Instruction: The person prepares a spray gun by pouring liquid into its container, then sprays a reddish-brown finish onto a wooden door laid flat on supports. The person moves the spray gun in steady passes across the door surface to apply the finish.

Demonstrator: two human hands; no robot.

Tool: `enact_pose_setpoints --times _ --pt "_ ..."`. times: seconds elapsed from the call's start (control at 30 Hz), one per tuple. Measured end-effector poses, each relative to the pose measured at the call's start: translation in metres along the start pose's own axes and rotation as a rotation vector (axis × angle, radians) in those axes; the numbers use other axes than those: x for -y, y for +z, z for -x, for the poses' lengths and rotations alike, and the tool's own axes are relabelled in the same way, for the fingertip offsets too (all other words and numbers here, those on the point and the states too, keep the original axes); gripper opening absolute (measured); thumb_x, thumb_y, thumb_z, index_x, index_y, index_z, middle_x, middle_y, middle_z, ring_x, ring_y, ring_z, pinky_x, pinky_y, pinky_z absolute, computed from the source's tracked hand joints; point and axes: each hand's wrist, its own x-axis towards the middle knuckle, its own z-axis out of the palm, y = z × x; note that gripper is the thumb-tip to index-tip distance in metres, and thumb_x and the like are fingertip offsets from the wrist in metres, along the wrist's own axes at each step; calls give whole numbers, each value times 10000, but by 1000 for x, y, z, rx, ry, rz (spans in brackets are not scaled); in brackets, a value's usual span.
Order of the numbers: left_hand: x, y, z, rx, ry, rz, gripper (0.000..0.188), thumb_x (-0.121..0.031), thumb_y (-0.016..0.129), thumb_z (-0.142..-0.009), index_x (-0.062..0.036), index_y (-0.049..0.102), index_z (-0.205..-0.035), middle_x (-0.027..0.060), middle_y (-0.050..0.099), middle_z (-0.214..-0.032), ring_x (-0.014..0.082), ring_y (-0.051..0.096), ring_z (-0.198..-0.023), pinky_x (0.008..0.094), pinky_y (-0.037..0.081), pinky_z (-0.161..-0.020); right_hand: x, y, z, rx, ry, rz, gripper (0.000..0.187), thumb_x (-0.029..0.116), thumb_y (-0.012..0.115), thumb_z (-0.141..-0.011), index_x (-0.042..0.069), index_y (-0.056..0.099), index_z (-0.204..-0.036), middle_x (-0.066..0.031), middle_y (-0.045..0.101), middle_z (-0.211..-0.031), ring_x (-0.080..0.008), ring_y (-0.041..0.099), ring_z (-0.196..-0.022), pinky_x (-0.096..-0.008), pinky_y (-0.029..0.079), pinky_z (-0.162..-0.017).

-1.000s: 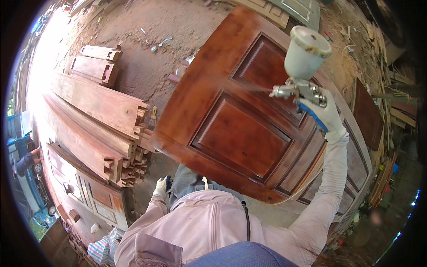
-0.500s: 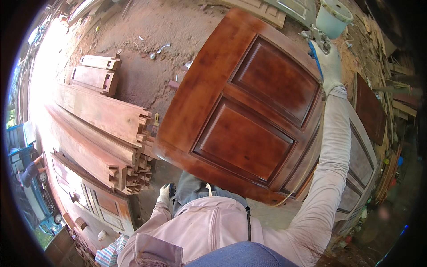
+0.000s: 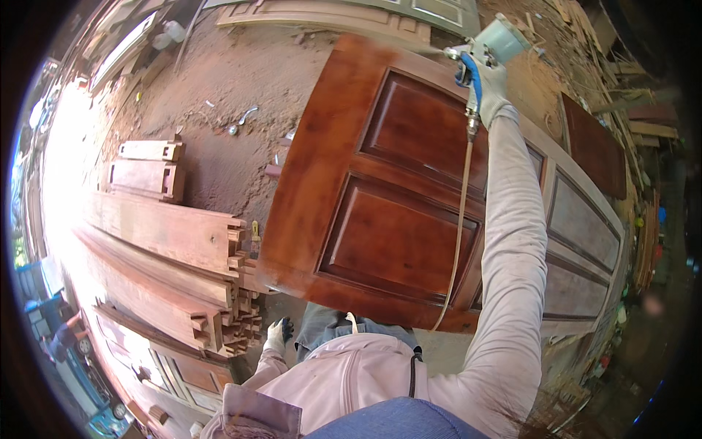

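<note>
In my gloved right hand (image 3: pixel 488 86) is a spray gun (image 3: pixel 468 53), held by its grip at the far edge of a large wooden panel door (image 3: pixel 322 154). A pale paint cup (image 3: pixel 502 40) is fitted to the gun, whose nozzle points left. Faint mist hangs before the nozzle, over the door's far rail. From the grip an air hose (image 3: pixel 463 197) runs down across the door toward me. The door's left part is glossy reddish brown, its right part pale and dull. My gloved left hand (image 3: pixel 276 336) hangs low beside my leg, fingers loosely apart, holding nothing visible.
Stacked timbers with cut tenons (image 3: pixel 168 234) lie at left, near a putty knife (image 3: pixel 255 231). Other doors (image 3: pixel 431 11) lie beyond the far edge. A brown panel (image 3: pixel 592 146) rests at right. At far left a person (image 3: pixel 64 338) stands by a blue vehicle (image 3: pixel 80 388).
My right hand has swung the spray gun left along the far edge and tilted it. Its hose now shows, and mist appears at the nozzle. My left hand still hangs down.
</note>
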Motion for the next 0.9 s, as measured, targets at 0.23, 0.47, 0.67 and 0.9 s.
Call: enact_pose_setpoints --times 0.23,0.47,0.67,0.9 --pt "-23 0 9 -205 12 -205 224 -261 652 -903 -96 679 -1052 57 680 -811 223 647 -628 361 493 -501 9 -149 19 -239 84 257 213 139 737 -838 11 678 -998 -40 647 -768 -128 609 -563 -284 528 -486" --pt "-18 26 6 -114 -14 -178 242 -245 619 -913 -88 659 -1092 80 669 -828 249 631 -610 367 485 -489 -6 -302 31 -427 -10 545 276 246 781 -778 39 730 -954 -50 695 -812 -117 630 -579 -300 516 -511" --pt "9 32 0 138 845 -1139 236 -222 600 -912 -47 664 -1056 120 665 -827 252 622 -639 378 494 -549 -23 -371 36 -629 -169 1221 409 373 668 -817 58 707 -1076 -182 713 -1018 -370 658 -1011 -442 497 -883" --pt "6 14 -12 125 405 -737 235 -258 609 -928 -74 665 -1063 83 675 -834 248 642 -644 367 499 -532 5 -272 47 -299 -119 893 452 406 735 -791 68 714 -1090 -141 729 -948 -287 698 -908 -399 524 -806"
